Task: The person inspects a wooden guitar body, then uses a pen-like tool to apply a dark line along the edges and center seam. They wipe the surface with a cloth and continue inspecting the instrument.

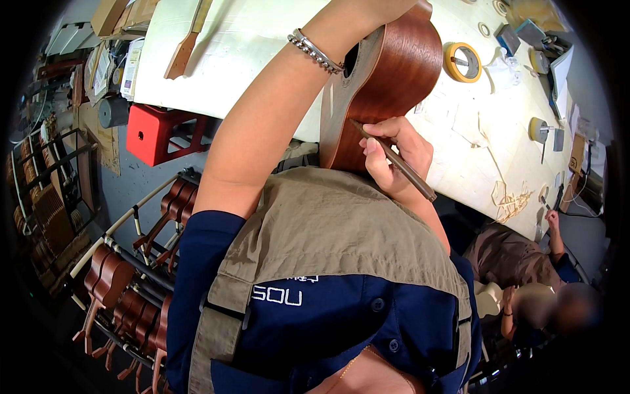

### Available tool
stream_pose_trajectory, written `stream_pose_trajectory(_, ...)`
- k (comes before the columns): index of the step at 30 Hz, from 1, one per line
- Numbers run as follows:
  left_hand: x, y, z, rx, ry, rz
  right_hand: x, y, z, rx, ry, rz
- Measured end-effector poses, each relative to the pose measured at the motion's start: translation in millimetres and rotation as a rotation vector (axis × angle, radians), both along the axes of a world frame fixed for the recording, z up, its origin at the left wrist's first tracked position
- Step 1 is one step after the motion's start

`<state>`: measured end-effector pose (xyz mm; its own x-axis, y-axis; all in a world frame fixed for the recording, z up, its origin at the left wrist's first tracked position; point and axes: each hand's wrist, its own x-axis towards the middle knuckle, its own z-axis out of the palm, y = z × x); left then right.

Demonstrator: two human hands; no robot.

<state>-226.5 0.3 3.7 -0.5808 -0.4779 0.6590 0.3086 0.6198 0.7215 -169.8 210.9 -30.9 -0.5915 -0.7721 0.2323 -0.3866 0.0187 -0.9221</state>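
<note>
A ukulele (401,62) with a glossy red-brown wooden body stands on its side at the table's near edge, by my apron. My right hand (401,148) is closed round a brown marker pen (410,172). The pen's tip meets or nearly meets the side of the body, around the waist. Over the top of the instrument reaches my left arm, with a bracelet at the wrist. My left hand (380,9) lies at the upper picture edge beside the upper part of the body; its fingers are hidden. Part of the dark soundhole (352,60) shows below the wrist.
On the white table (262,39) lie a yellow tape roll (462,62), thin wood strips (512,200) and a wooden neck (180,58). A red stool (154,134) stands left. Racked ukuleles (108,276) hang lower left. Another person (518,253) sits at lower right.
</note>
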Motion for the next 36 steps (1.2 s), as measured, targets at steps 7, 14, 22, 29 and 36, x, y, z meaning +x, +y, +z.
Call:
stream_pose_trajectory(7,0.4,-1.7,0.4,-0.032,-0.027,-0.001,-0.3,0.9,-2.0,-0.006,-0.029,-0.005)
stream_pose_trajectory(14,-0.9,-1.2,-1.8,-0.029,-0.002,0.016,-0.6,0.0,-1.5,-0.009,-0.02,-0.002)
stream_pose_trajectory(22,3.1,-0.5,2.6,0.009,-0.039,0.003,0.8,-0.1,-1.0,-0.003,-0.032,-0.005)
stream_pose_trajectory(29,3.9,-0.7,3.1,0.005,-0.044,0.006,-0.3,-0.3,0.2,0.0,-0.001,0.02)
stream_pose_trajectory(36,3.9,0.1,3.0,0.021,-0.014,-0.007,2.3,-1.9,1.3,-0.014,-0.049,-0.011)
